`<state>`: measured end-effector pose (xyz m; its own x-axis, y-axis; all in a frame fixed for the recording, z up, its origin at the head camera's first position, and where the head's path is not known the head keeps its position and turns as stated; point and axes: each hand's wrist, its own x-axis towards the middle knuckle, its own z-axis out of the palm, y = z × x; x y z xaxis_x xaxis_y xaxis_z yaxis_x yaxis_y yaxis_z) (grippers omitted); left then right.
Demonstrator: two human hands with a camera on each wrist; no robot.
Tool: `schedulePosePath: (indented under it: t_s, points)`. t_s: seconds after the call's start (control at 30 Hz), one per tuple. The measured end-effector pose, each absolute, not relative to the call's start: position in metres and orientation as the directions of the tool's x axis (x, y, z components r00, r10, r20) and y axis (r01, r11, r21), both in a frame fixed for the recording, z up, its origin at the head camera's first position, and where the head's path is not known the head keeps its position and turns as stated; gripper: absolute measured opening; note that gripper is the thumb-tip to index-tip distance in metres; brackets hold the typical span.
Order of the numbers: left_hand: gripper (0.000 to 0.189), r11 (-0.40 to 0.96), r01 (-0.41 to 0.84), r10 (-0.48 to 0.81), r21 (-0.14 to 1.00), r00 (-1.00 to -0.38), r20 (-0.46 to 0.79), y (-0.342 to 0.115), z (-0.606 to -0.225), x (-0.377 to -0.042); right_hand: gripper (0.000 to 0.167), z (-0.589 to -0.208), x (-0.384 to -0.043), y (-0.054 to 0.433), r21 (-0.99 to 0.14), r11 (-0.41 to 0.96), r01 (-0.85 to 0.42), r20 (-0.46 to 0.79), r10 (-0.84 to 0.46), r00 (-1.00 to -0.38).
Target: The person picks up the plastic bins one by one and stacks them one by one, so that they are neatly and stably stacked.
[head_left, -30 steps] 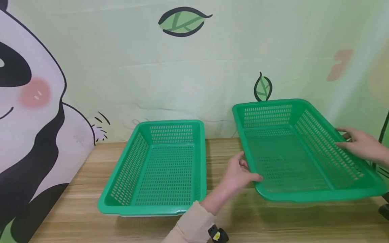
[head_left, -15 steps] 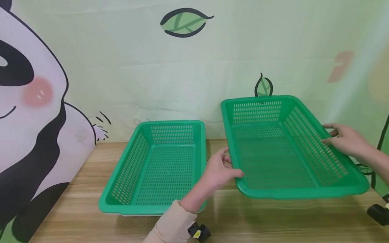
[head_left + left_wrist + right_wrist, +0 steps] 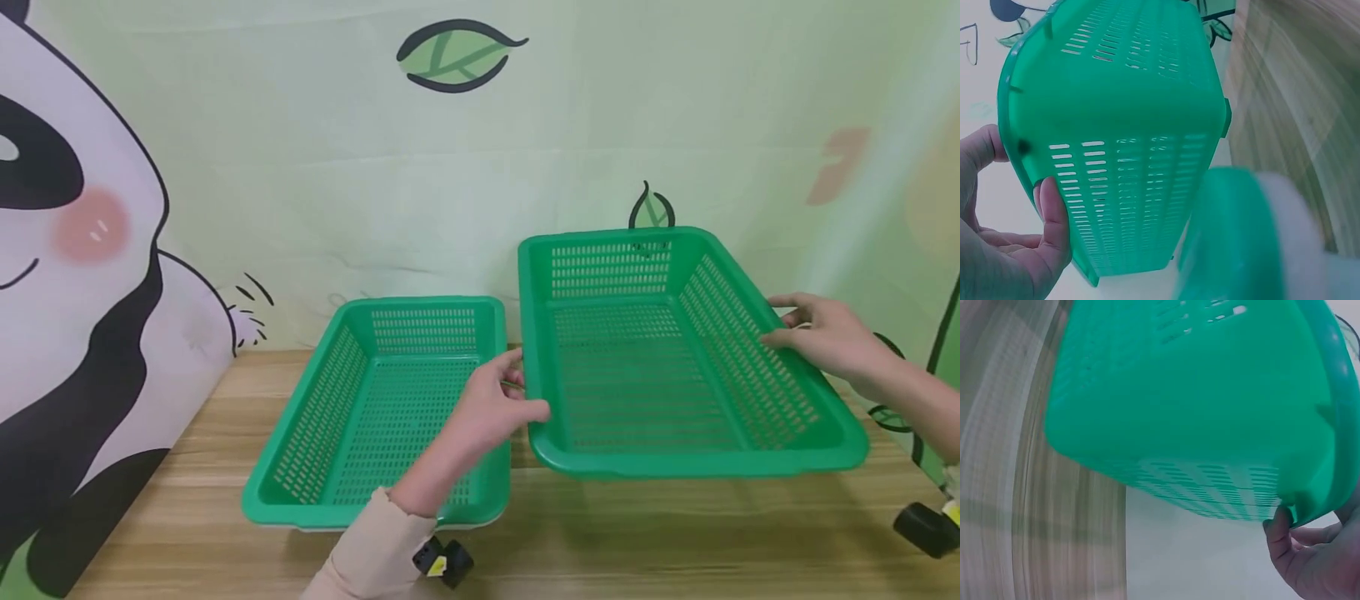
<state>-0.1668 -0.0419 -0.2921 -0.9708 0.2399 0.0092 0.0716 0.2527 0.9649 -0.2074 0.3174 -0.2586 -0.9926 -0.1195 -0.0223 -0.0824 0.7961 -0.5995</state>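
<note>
A green plastic basket [image 3: 630, 375] with slotted walls hangs above the wooden table, tilted slightly. My left hand [image 3: 491, 404] grips its left rim, thumb over the top and fingers curled underneath. On the opposite long side, my right hand [image 3: 821, 337] pinches the rim the same way. The left wrist view shows the basket's outer wall [image 3: 1129, 206] with the left hand's fingers [image 3: 1054, 215] against it. In the right wrist view, the right hand [image 3: 1316, 550] holds the rim at the lower right, and the basket's underside stands apart from the table.
A second green basket [image 3: 405, 433] stands on the wooden table [image 3: 187, 517], left of the held one and partly behind my left forearm. A fabric backdrop [image 3: 337, 167] with a printed panda and leaves hangs behind the table.
Both hands have carried the held basket leftward and slightly up, bringing it close beside the standing basket. The standing basket has stayed in place.
</note>
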Motion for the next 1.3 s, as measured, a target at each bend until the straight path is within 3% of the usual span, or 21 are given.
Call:
schedulePosePath:
  t_s: [0.5, 1.3]
  points:
    - [0.077, 0.330, 0.060, 0.184, 0.942, -0.983, -0.002, -0.082, -0.270, -0.166, 0.062, -0.256, -0.208, 0.277, -0.673, 0.727, -0.133, 0.089, -0.099, -0.991]
    - [0.078, 0.506, 0.132, 0.256, 0.852, -0.967, -0.002, -0.195, -0.234, -0.148, 0.068, -0.236, -0.193, 0.189, -0.824, 0.542, -0.165, 0.063, -0.202, -0.977]
